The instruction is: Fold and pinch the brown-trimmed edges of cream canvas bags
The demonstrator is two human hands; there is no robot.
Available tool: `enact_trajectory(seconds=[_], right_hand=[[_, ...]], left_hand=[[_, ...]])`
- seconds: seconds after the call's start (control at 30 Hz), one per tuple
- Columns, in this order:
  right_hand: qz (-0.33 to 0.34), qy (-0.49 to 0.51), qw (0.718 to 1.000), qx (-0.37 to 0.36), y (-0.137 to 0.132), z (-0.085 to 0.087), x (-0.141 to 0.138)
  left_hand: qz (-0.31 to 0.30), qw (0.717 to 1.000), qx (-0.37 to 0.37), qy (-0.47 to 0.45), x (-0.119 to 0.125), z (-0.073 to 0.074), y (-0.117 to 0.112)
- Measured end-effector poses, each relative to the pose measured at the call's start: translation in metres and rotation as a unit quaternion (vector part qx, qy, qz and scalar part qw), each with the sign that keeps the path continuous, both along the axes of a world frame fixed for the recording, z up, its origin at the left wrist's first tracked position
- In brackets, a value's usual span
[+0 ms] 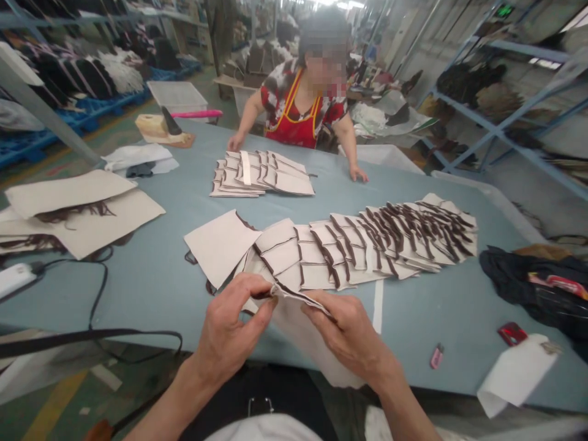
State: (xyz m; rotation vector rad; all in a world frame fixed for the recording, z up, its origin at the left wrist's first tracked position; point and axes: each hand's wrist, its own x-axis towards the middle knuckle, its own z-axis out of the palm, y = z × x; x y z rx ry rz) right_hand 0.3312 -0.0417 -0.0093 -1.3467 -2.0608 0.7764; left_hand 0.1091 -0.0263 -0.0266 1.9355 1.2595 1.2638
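My left hand (234, 327) and my right hand (342, 331) both pinch the top edge of one beige paper piece with a dark trimmed edge (294, 297), held just above the near edge of the blue-grey table (151, 282). Right beyond it lies a long overlapping row of the same trimmed pieces (367, 245), running to the right. A single beige sheet (220, 245) lies at the row's left end.
A person in a red apron (301, 101) stands across the table, hands beside another stack of pieces (261, 174). Large beige sheets (78, 208) and a black cable (98, 288) lie left. A dark bag (533, 282), a red object (511, 334) and a pink lighter (436, 356) lie right.
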Motion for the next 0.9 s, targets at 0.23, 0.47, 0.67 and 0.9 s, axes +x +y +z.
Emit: enact_trajectory(seconds=[0.23, 0.47, 0.67, 0.9], right_hand=[[-0.064, -0.050, 0.992, 0.099, -0.026, -0.021, -0.005], [-0.051, -0.088, 0.987, 0.126, -0.042, -0.034, 0.000], [-0.033, -0.037, 0.998, 0.039, -0.054, -0.038, -0.004], [-0.102, 0.108, 0.987, -0.064, -0.055, -0.030, -0.030]], left_hand=[[0.042, 0.994, -0.057, -0.084, 0.021, -0.018, -0.023], [-0.094, 0.944, -0.307, -0.079, 0.013, 0.006, -0.021], [-0.148, 0.921, -0.358, -0.034, 0.008, 0.019, -0.026], [-0.084, 0.933, -0.351, -0.008, -0.001, 0.017, -0.037]])
